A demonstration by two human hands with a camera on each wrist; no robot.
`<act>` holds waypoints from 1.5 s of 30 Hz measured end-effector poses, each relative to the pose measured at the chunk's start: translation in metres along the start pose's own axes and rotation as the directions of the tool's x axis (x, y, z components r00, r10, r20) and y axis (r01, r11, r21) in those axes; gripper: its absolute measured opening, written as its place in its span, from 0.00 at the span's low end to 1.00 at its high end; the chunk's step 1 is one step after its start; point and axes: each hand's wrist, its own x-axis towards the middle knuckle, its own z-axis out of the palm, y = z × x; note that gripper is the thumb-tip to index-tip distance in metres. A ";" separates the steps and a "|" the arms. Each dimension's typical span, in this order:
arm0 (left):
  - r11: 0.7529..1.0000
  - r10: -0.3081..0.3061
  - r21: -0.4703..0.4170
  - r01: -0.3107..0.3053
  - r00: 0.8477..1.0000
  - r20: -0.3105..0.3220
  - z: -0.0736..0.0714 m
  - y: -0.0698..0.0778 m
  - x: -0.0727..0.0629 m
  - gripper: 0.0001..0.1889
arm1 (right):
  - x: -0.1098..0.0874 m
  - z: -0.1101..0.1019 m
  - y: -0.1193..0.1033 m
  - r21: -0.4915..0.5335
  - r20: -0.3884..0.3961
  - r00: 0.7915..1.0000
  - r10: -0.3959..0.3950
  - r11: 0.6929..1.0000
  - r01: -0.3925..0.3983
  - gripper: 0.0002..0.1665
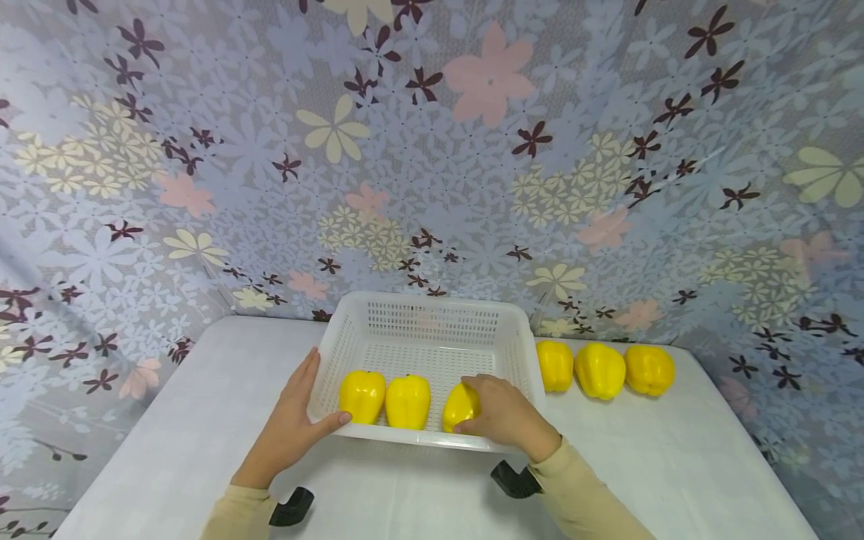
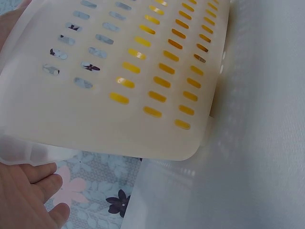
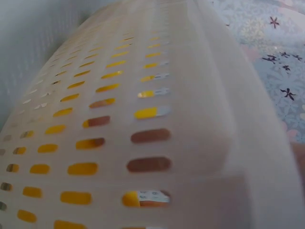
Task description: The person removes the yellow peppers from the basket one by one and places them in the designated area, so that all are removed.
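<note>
A white slotted plastic basket [image 1: 425, 437] stands on the table. Inside it, along the front wall, two yellow bell peppers [image 1: 408, 403] sit side by side at the left. My right hand [image 1: 508, 414] reaches over the front right rim and grips a third yellow bell pepper [image 1: 460, 406] low in the basket. At the front left corner is my left hand [image 1: 289, 424], its fingers extended along the outer left side and its thumb at the front rim. Yellow shows through the slots of the basket wall [image 2: 95, 124] in the left wrist view.
Three more yellow bell peppers [image 1: 600, 371] stand in a row on the white-covered table [image 1: 675, 457], right of the basket. A flower-patterned cloth [image 1: 432, 150] hangs behind the table. Black wrist mounts [image 1: 516, 480] stick out near both sleeves.
</note>
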 end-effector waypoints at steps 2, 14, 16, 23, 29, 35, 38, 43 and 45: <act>1.000 -0.001 0.000 0.001 1.000 -0.001 0.000 0.000 0.000 0.56 | 0.000 0.000 0.000 0.002 0.003 1.000 -0.004 1.000 0.004 0.44; 1.000 -0.008 -0.007 0.008 1.000 0.003 -0.003 0.003 0.000 0.57 | 0.001 -0.001 -0.001 0.032 -0.003 1.000 -0.008 0.999 0.008 0.44; 1.000 -0.011 -0.005 0.011 1.000 0.006 -0.003 0.003 0.001 0.57 | 0.001 -0.001 -0.001 0.029 -0.001 1.000 0.000 1.000 0.000 0.44; 0.999 -0.034 0.000 0.034 0.999 0.018 -0.003 0.004 0.001 0.57 | 0.000 0.000 0.000 0.035 0.000 1.000 0.025 0.999 -0.025 0.45; 0.999 -0.038 0.002 0.038 0.999 0.020 -0.002 0.004 0.002 0.57 | -0.001 0.001 0.001 0.047 -0.040 0.998 0.046 0.998 -0.044 0.48; 1.000 -0.028 0.001 0.028 0.999 0.016 -0.002 0.004 0.002 0.57 | -0.003 -0.001 0.003 0.068 -0.086 0.995 0.046 0.997 -0.040 0.50; 1.000 -0.031 0.000 0.031 0.999 0.017 -0.002 0.005 0.002 0.57 | -0.004 -0.002 0.005 0.079 -0.099 0.994 0.047 0.996 -0.039 0.50; 0.999 -0.031 -0.007 0.031 0.999 0.019 -0.004 0.005 0.003 0.57 | -0.007 -0.005 0.006 0.101 -0.120 0.992 0.040 0.994 -0.028 0.50; 1.000 -0.030 -0.006 0.030 0.999 0.018 -0.004 0.005 0.003 0.56 | -0.008 -0.007 0.005 0.115 -0.131 0.991 0.040 0.993 -0.025 0.50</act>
